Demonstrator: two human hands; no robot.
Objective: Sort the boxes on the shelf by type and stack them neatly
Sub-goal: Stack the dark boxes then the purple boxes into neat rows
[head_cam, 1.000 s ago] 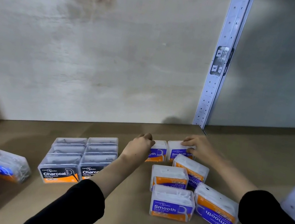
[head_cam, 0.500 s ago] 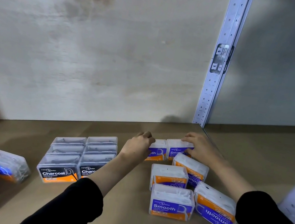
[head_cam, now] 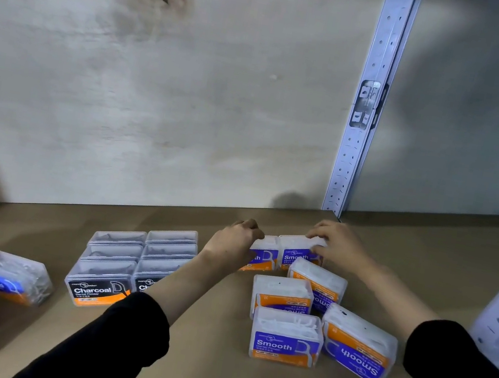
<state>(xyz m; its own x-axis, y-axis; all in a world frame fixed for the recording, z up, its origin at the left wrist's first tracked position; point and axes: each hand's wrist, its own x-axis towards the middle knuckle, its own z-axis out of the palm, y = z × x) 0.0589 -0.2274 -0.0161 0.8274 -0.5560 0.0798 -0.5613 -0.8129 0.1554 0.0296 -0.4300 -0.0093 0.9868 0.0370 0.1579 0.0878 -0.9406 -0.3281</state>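
While both arms in black sleeves reach toward the back of the brown shelf point(head_cam: 210, 365), the left hand point(head_cam: 233, 244) presses its curled fingers against the left side of a Smooth box point(head_cam: 263, 253), and the right hand point(head_cam: 336, 244) lays its fingers over the top right edge of a second Smooth box point(head_cam: 297, 250); the two boxes stand touching, side by side, so each grip is closed on its own box. Just in front of them lie four more Smooth boxes, loosely placed and turned at different angles: one tilted behind point(head_cam: 319, 279), one in the middle point(head_cam: 282, 294), one upright at the front with its label readable point(head_cam: 287, 337), and one upside down at the right point(head_cam: 359, 344). To the left, well apart from these, the Charcoal boxes point(head_cam: 135, 262) stand in a tidy block of two columns. Further left, at the frame's edge, several blue and orange boxes point(head_cam: 9, 276) lie tumbled together, blurred. A perforated metal upright point(head_cam: 367, 109) rises behind the hands.
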